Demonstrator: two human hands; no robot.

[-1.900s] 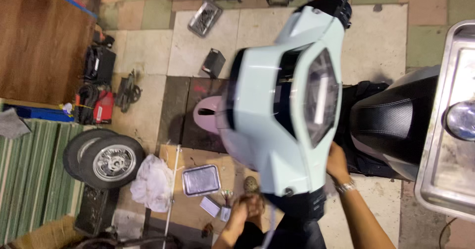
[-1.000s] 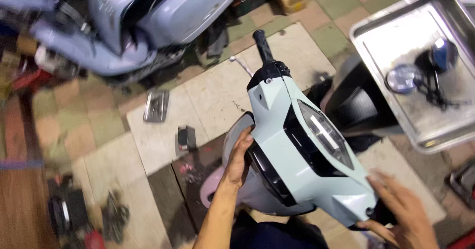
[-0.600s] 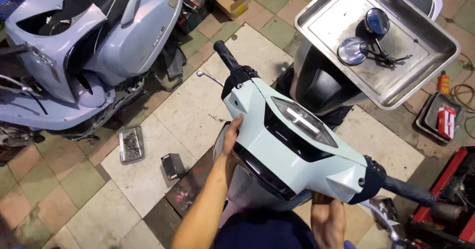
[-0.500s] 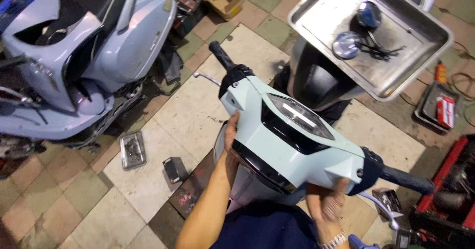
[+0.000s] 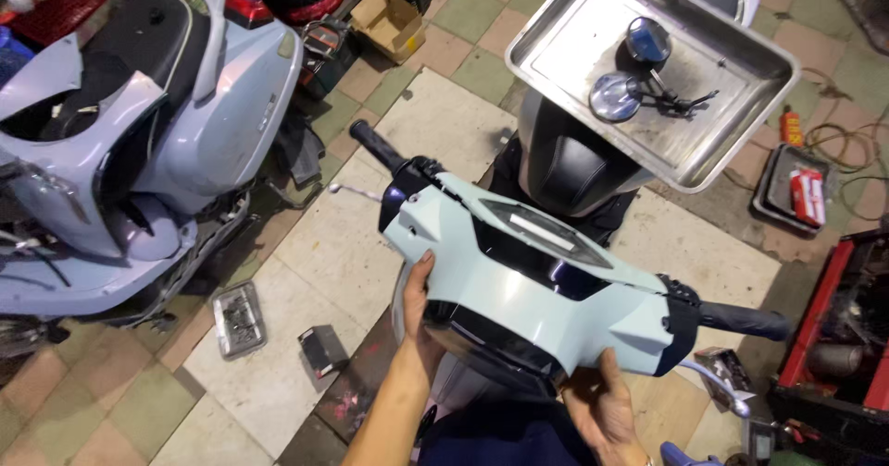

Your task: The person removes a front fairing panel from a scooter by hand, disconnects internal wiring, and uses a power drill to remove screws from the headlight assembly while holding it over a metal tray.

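Both hands hold the pale blue plastic handlebar cover (image 5: 532, 285) of the scooter: left hand (image 5: 419, 304) flat on its near left edge, right hand (image 5: 600, 409) curled under its right end. Since a moment ago, the right hand has slid lower and the cover sits more level above the tiled floor (image 5: 306, 244).

The handlebar cover (image 5: 537, 290) is smooth, glossy pale plastic; the tray (image 5: 556, 49) is brushed metal, the seat (image 5: 565, 165) perhaps matt vinyl, the floor tiles (image 5: 306, 262) dull.
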